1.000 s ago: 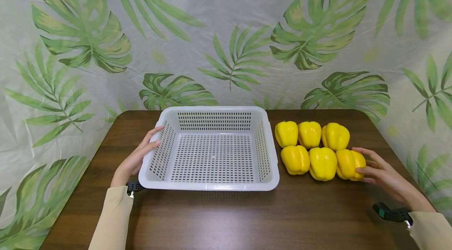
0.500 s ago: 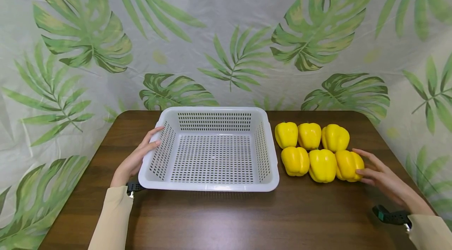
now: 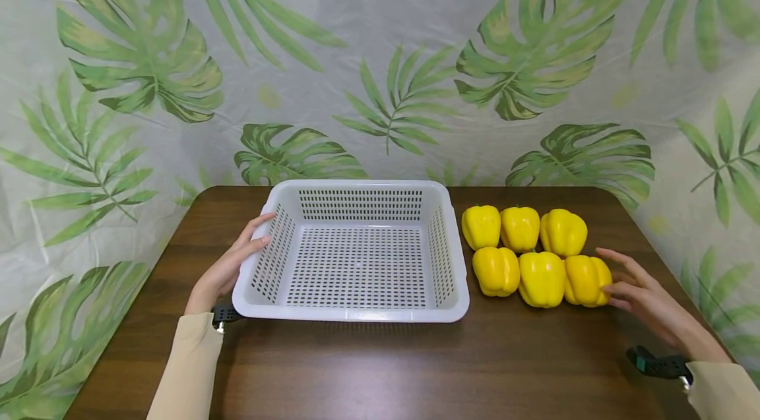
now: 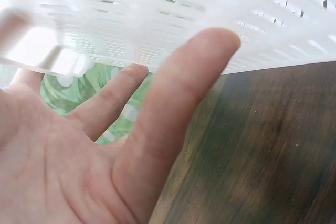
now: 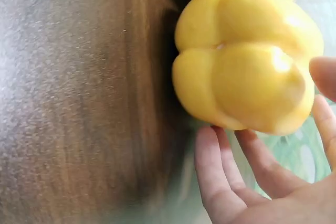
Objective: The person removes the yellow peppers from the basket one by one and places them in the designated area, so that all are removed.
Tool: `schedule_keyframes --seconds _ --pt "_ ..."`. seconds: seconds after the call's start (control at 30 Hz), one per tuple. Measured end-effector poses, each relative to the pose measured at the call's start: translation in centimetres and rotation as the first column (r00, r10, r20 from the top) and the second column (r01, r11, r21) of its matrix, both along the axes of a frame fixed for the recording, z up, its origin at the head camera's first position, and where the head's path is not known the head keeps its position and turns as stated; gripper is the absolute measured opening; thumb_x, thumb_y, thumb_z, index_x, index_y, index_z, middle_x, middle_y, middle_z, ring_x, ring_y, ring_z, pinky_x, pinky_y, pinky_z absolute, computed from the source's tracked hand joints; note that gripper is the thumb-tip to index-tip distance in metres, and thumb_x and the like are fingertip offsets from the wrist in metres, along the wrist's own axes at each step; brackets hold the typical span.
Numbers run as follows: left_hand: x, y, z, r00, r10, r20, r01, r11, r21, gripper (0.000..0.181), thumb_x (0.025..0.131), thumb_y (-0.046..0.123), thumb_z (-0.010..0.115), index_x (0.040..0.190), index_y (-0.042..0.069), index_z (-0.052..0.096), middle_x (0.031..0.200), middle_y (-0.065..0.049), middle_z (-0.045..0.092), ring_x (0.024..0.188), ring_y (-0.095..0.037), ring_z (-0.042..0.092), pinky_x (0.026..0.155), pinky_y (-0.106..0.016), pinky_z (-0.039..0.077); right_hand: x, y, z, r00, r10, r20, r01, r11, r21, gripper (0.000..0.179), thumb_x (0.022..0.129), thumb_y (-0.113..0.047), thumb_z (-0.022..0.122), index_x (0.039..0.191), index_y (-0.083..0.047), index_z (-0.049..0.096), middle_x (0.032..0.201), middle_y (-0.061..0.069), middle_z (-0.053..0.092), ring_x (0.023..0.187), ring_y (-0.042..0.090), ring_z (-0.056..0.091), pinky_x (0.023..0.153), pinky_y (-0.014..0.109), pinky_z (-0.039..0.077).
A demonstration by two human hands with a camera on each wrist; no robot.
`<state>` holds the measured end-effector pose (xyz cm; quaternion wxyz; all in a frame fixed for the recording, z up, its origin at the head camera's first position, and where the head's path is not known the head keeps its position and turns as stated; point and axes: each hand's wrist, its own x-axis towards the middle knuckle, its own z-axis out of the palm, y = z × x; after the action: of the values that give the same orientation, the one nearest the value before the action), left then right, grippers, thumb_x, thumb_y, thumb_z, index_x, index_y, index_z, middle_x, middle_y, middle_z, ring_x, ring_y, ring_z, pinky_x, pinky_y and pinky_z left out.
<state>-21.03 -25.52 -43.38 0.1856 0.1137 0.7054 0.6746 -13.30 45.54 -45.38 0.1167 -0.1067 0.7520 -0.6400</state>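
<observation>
A white perforated plastic basket stands on the dark wooden table, left of several yellow bell peppers in two rows. My left hand rests at its left rim, fingers loosely extended. The left wrist view shows the thumb stretched out along the perforated wall. At the right end of the front row lies a bell pepper. Beside it my right hand spreads its relaxed fingers, fingertips right at its side. In the right wrist view this bell pepper sits above the fingers, which are not wrapped round it.
Two more front-row bell peppers, the middle one and the left one, sit close together. Behind them is the back row. A leaf-patterned cloth hangs behind the table.
The front-right bell pepper has shifted slightly left, up against its neighbour. My right fingertips have drawn back a little from it. The left hand and basket stay where they were.
</observation>
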Motion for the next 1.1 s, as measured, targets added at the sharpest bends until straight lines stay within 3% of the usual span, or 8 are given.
schedule_keyframes --seconds 0.17,0.4,0.57,0.67,0.8,0.93,1.03,1.1 --pt "-0.1 -0.2 0.2 0.999 -0.001 -0.037 0.000 0.999 -0.035 0.052 0.104 0.026 0.037 0.150 0.030 0.015 0.150 -0.022 0.013 0.120 -0.049 0.038 0.078 -0.056 0.049 -0.2 -0.2 0.6 0.998 -0.041 -0.056 0.035 0.995 -0.090 0.054 0.100 0.006 0.036 0.147 -0.022 0.031 0.128 -0.016 0.041 0.110 -0.005 0.050 0.079 0.017 0.048" --pt "-0.2 -0.8 1.2 0.991 -0.001 -0.135 -0.019 0.989 -0.144 0.056 0.105 0.026 0.038 0.154 0.023 0.012 0.145 -0.027 0.023 0.110 -0.038 0.052 0.076 -0.049 0.052 -0.8 -1.5 2.0 0.986 -0.115 -0.119 0.084 0.969 -0.233 0.050 0.100 0.008 0.034 0.141 -0.020 0.039 0.128 -0.010 0.050 0.110 -0.001 0.053 0.084 0.014 0.045" --pt "0.0 -1.2 2.7 0.978 0.003 -0.207 -0.052 0.972 -0.231 0.061 0.104 0.026 0.040 0.155 0.024 0.006 0.152 -0.025 0.014 0.120 -0.047 0.043 0.086 -0.059 0.045 -1.3 -2.7 3.3 0.973 -0.113 -0.199 0.068 0.974 -0.218 0.050 0.100 0.008 0.032 0.145 -0.016 0.035 0.131 -0.008 0.045 0.112 -0.002 0.050 0.089 0.010 0.039" --pt "0.3 -1.6 3.9 0.973 0.000 -0.230 -0.065 0.959 -0.276 0.064 0.103 0.025 0.041 0.155 0.026 0.004 0.157 -0.019 0.002 0.131 -0.049 0.028 0.094 -0.067 0.034 -1.5 -3.6 4.0 0.966 -0.137 -0.217 0.101 0.980 -0.172 0.051 0.101 0.004 0.035 0.148 -0.015 0.031 0.132 -0.010 0.043 0.112 -0.004 0.047 0.091 0.009 0.034" --pt "0.8 -2.0 5.9 0.968 -0.003 -0.250 -0.087 0.933 -0.349 0.066 0.103 0.027 0.043 0.154 0.031 0.001 0.158 -0.013 0.000 0.137 -0.047 0.015 0.099 -0.070 0.022 -1.9 -4.9 4.8 0.960 -0.178 -0.218 0.170 0.984 -0.055 0.054 0.102 -0.004 0.040 0.151 -0.020 0.026 0.137 -0.009 0.035 0.114 -0.004 0.040 0.091 0.010 0.030" --pt "1.1 -1.8 7.6 0.958 -0.010 -0.287 -0.117 0.899 -0.422 0.068 0.102 0.031 0.045 0.153 0.035 0.000 0.159 -0.005 -0.005 0.141 -0.041 0.002 0.099 -0.072 0.011 -2.4 -6.6 5.9 0.951 -0.197 -0.237 0.234 0.962 0.142 0.056 0.104 -0.014 0.040 0.153 -0.026 0.017 0.151 0.004 0.021 0.131 0.011 0.028 0.093 0.012 0.028" --pt "1.1 -1.1 8.5 0.947 -0.026 -0.320 -0.125 0.889 -0.441 0.069 0.102 0.030 0.046 0.153 0.036 0.000 0.158 0.000 -0.010 0.142 -0.033 -0.009 0.100 -0.072 0.005 -2.7 -8.1 6.8 0.954 -0.188 -0.233 0.243 0.940 0.237 0.059 0.104 -0.021 0.040 0.154 -0.026 0.010 0.157 0.014 0.006 0.140 0.034 0.011 0.109 0.037 0.023" --pt "1.1 -0.4 9.1 0.935 -0.043 -0.352 -0.130 0.882 -0.452 0.070 0.101 0.029 0.047 0.153 0.034 0.000 0.158 0.000 -0.013 0.142 -0.030 -0.013 0.101 -0.072 0.003 -3.0 -9.0 7.4 0.958 -0.172 -0.230 0.231 0.936 0.264 0.061 0.104 -0.023 0.041 0.155 -0.023 0.008 0.157 0.019 0.001 0.139 0.046 0.003 0.108 0.060 0.015"
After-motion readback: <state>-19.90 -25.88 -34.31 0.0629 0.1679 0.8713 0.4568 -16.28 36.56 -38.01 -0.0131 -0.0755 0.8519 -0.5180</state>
